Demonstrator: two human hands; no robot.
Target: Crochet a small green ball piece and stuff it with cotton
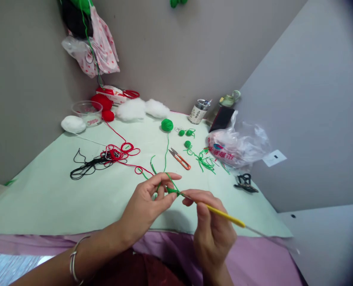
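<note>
My left hand (149,204) pinches a small piece of green crochet work (172,191) between thumb and fingers, with green yarn looped over its raised index finger. In my right hand (213,226) is a crochet hook with a yellow handle (224,214), its metal tip at the green piece and its thin rear end pointing to the lower right. The green yarn runs up the table to a green yarn ball (167,125). Just beyond my hands lie orange-handled thread snips (180,159), blades apart. Red yarn (146,171) trails to behind my left hand.
Tangled black cord (88,169) and white yarn (73,124) are at left. Stuffing (131,109), a plastic tub (87,113) and a pen holder (199,112) stand at the back. A plastic bag (238,147), green scraps (205,163) and a black hair clip (245,183) lie right.
</note>
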